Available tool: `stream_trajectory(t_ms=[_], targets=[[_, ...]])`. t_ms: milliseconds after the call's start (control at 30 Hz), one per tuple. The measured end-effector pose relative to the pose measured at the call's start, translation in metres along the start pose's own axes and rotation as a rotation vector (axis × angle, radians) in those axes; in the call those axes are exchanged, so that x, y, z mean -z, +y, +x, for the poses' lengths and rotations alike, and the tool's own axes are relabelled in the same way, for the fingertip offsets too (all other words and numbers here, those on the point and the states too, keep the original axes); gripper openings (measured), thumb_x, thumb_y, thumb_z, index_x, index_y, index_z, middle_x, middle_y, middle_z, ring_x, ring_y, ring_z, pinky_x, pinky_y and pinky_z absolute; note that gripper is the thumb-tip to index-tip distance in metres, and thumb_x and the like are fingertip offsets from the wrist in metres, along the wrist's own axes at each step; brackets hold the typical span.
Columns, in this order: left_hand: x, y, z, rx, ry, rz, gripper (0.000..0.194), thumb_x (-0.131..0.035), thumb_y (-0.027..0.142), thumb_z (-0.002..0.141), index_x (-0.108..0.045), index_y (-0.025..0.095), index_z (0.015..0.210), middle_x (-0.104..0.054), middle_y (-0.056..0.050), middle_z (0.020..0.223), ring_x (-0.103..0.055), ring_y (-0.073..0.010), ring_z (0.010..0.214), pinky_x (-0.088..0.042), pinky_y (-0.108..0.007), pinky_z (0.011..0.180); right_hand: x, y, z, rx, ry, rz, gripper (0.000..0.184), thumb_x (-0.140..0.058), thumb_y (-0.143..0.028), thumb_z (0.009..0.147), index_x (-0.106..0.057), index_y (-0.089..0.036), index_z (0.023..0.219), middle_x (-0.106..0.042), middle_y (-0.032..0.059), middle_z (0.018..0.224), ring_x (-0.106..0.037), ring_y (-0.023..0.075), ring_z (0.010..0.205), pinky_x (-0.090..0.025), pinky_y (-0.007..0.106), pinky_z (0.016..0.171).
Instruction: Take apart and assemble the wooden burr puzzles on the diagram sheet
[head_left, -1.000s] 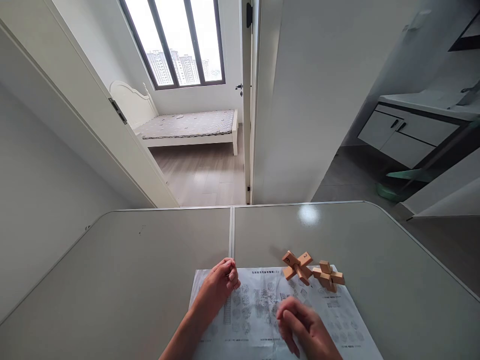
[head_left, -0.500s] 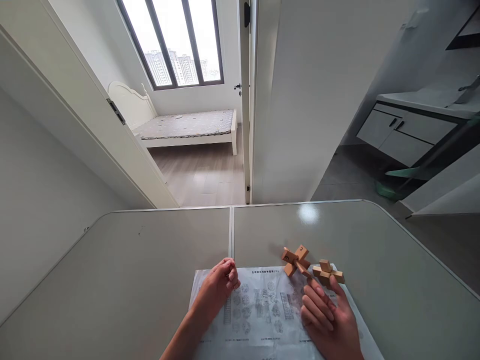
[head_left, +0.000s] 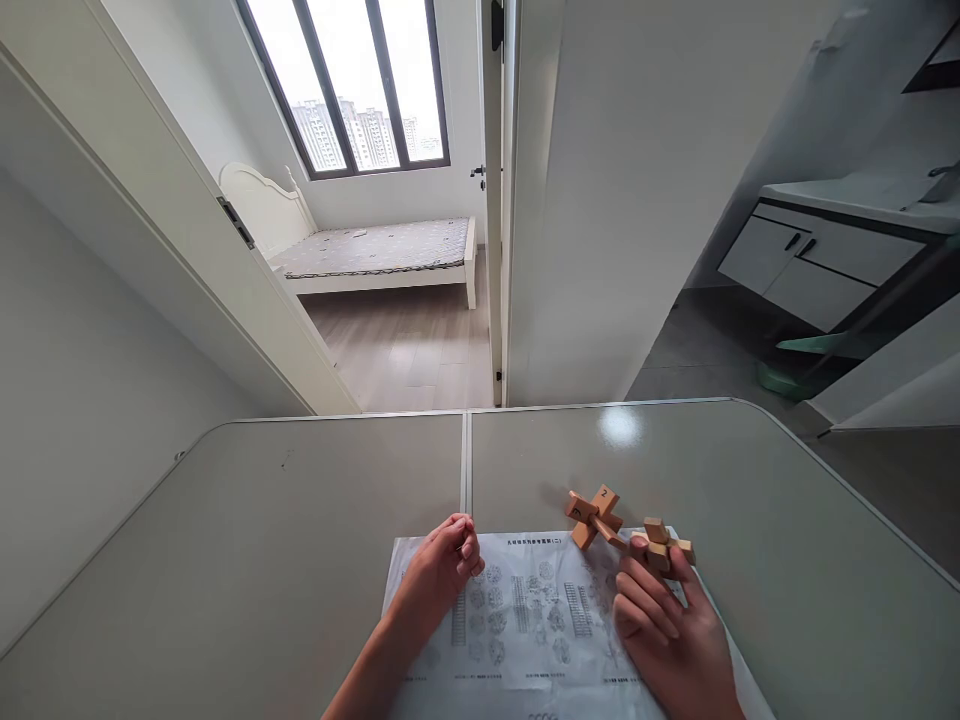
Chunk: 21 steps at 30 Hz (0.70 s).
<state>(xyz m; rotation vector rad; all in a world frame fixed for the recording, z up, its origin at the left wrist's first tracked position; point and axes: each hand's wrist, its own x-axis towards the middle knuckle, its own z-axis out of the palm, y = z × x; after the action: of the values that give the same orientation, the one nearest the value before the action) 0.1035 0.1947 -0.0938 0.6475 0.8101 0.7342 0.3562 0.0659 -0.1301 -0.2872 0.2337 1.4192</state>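
Near the right of the printed sheet (head_left: 525, 600), my right hand (head_left: 667, 620) pinches a small wooden burr puzzle (head_left: 657, 530) between thumb and forefinger, its other fingers curled. The lower part of that puzzle is partly hidden by the fingers. Just left of it stands a larger, more reddish interlocking wooden puzzle (head_left: 594, 516), with numbers marked on its ends. My left hand (head_left: 448, 552) rests over the sheet's upper left with its fingers curled inward; nothing shows in it.
The sheet lies on a grey table (head_left: 247, 560) with a pale seam (head_left: 466, 460) across it. Beyond the table's far edge are a doorway with a bed (head_left: 382, 250), a white wall (head_left: 600, 200), and a sink cabinet (head_left: 817, 260) at the right.
My right hand has moved right and away from me and now grips the small wooden burr puzzle. The larger puzzle has shifted and turned slightly. My left hand keeps its place.
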Motion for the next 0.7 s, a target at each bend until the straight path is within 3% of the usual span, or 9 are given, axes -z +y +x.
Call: stream_trajectory(t_ms=[167, 300, 400, 500, 600, 700], targets=[[-0.001, 0.0, 0.0, -0.006, -0.001, 0.005, 0.028, -0.08, 0.04, 0.086, -0.062, 0.018, 0.082, -0.044, 0.006, 0.069, -0.029, -0.009, 0.058, -0.039, -0.023, 0.064, 0.004, 0.0, 0.0, -0.008, 0.017, 0.018, 0.018, -0.072, -0.035, 0.103, -0.064, -0.021, 0.11, -0.04, -0.0133, 0.054, -0.04, 0.006, 0.04, -0.039, 0.013, 0.041], [0.002, -0.001, 0.0, -0.014, -0.006, 0.016, 0.028, -0.079, 0.041, 0.087, -0.062, 0.018, 0.083, -0.044, 0.006, 0.068, -0.03, -0.0094, 0.058, -0.04, -0.023, 0.064, 0.003, 0.005, -0.002, 0.037, 0.003, -0.142, 0.021, -0.074, -0.041, 0.101, -0.065, -0.024, 0.107, -0.036, -0.0135, 0.057, -0.024, 0.0051, 0.038, -0.035, 0.013, 0.039], [0.004, -0.002, 0.001, -0.021, -0.011, 0.036, 0.027, -0.077, 0.041, 0.089, -0.062, 0.019, 0.083, -0.044, 0.006, 0.069, -0.03, -0.0095, 0.058, -0.039, -0.023, 0.063, 0.002, 0.016, -0.005, 0.092, -0.019, -0.39, 0.031, -0.068, -0.057, 0.101, -0.064, -0.026, 0.101, -0.037, -0.0126, 0.057, -0.014, 0.0057, 0.04, -0.031, 0.017, 0.038], [0.0, -0.002, 0.0, -0.042, -0.014, 0.066, 0.029, -0.079, 0.044, 0.086, -0.062, 0.02, 0.083, -0.045, 0.006, 0.068, -0.03, -0.0101, 0.058, -0.039, -0.024, 0.063, 0.004, 0.031, -0.011, 0.125, -0.037, -0.743, 0.043, -0.061, -0.067, 0.1, -0.063, -0.025, 0.101, -0.041, -0.0106, 0.055, -0.02, 0.0067, 0.041, -0.025, 0.019, 0.039], [-0.009, -0.001, -0.005, -0.078, -0.01, 0.11, 0.029, -0.079, 0.046, 0.087, -0.065, 0.021, 0.083, -0.047, 0.005, 0.066, -0.033, -0.0119, 0.059, -0.039, -0.025, 0.065, 0.01, 0.045, -0.017, 0.107, -0.069, -1.131, 0.05, -0.059, -0.072, 0.099, -0.064, -0.022, 0.094, -0.045, -0.0079, 0.051, -0.029, 0.0095, 0.043, -0.03, 0.024, 0.044], [-0.017, -0.003, -0.015, -0.122, -0.022, 0.247, 0.024, -0.08, 0.045, 0.088, -0.069, 0.023, 0.085, -0.052, 0.003, 0.068, -0.04, -0.015, 0.063, -0.039, -0.027, 0.066, 0.013, 0.051, -0.019, 0.132, -0.194, -1.413, 0.056, -0.051, -0.074, 0.1, -0.067, -0.021, 0.092, -0.046, -0.0067, 0.051, -0.036, 0.0122, 0.046, -0.038, 0.028, 0.052]])
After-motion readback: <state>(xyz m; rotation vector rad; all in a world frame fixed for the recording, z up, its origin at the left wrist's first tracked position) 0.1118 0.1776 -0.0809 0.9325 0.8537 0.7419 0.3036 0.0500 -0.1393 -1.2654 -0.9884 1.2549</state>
